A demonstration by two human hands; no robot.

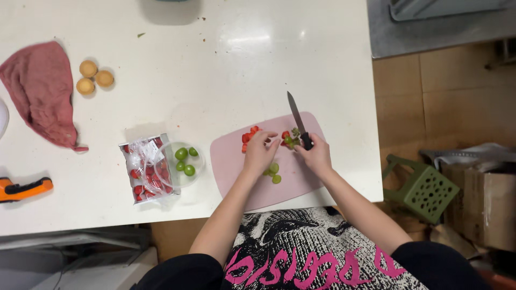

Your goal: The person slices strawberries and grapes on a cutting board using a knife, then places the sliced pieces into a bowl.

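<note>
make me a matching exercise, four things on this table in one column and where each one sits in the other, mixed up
Things:
1. knife
2. green grapes
3. red cloth
4. strawberry pieces

Places:
A. in the clear bowl
B. at the far left of the white table
C. in the right hand
D. on the pink cutting board, by the left hand

Pairs: 1-C, 2-A, 3-B, 4-D

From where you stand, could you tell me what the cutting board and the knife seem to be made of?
Board: probably plastic, since it is an even pale pink, thin and matte. Knife: the blade looks like dark or coated metal, slim and pointed; the black handle in the right hand may be plastic.
</note>
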